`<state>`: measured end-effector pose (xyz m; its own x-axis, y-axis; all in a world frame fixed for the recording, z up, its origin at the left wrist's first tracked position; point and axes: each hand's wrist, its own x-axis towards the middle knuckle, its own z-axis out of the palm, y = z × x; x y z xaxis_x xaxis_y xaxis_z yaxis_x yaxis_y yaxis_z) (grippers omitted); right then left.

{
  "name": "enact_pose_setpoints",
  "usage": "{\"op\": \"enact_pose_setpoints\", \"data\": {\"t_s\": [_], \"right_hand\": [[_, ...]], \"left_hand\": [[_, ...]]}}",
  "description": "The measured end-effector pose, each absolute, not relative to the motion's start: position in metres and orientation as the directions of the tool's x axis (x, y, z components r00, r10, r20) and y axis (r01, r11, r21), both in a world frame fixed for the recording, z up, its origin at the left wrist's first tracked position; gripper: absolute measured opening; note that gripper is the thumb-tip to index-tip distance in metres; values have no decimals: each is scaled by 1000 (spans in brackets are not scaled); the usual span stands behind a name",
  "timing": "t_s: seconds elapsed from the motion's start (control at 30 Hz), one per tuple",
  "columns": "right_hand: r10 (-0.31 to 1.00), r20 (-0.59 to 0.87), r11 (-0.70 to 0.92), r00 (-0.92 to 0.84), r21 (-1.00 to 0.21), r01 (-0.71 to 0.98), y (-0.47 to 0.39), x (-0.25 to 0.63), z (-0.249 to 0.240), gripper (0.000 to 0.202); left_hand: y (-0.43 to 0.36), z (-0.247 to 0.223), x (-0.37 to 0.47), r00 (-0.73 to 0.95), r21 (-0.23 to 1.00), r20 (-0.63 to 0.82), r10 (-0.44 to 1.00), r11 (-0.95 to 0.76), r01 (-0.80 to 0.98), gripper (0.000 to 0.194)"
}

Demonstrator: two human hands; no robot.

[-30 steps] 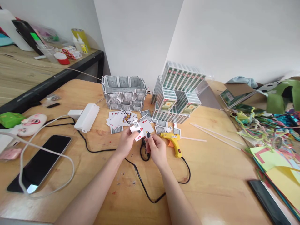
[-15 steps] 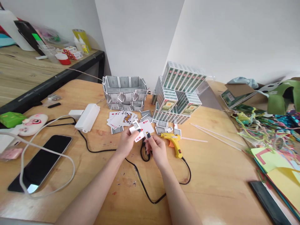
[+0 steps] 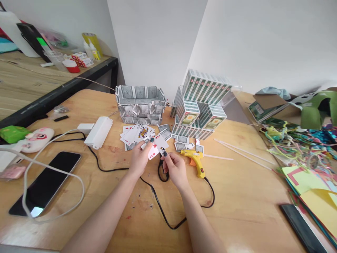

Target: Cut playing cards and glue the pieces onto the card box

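My left hand (image 3: 140,157) is closed, with its thumb on top of a playing card (image 3: 153,150) that shows an ace of hearts. Partly behind this card lies another red ace (image 3: 161,141). My right hand (image 3: 175,168) pinches a small card piece (image 3: 162,150) with a black club mark at the lower right of the ace. Under its fingers a black loop (image 3: 163,180) shows; I cannot tell whether it is a tool handle or cable. Loose face-up cards (image 3: 137,133) lie just beyond my left hand. Right of my right hand rests a yellow glue gun (image 3: 196,161).
A basket-like form made of folded cards (image 3: 139,105) stands at the back, beside stacked card boxes (image 3: 202,105). A white power block (image 3: 98,133), a phone (image 3: 47,182) and cables lie left. Glue sticks (image 3: 244,154) and a craft-scrap pile (image 3: 297,147) are right.
The cards in my hands have turned, and more of the ace of hearts shows. My left thumb has shifted slightly up and left; my right hand has barely moved.
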<state>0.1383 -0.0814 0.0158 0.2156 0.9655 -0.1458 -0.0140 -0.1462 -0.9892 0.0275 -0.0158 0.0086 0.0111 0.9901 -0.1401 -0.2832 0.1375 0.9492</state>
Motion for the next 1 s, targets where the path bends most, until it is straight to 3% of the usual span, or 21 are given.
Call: {"op": "enact_pose_setpoints", "data": {"t_s": [0.47, 0.8, 1.0], "right_hand": [[955, -116, -130, 274, -991, 32, -82, 136, 19, 37], [947, -121, -130, 296, -991, 11, -83, 145, 24, 35], [943, -114, -134, 313, -990, 43, -82, 153, 22, 34]], "left_hand": [[-28, 16, 33, 84, 982, -143, 986, 152, -110, 30], [-19, 13, 23, 238, 935, -115, 964, 186, -303, 23], [-10, 19, 11, 299, 986, -93, 950, 129, -102, 17]]}}
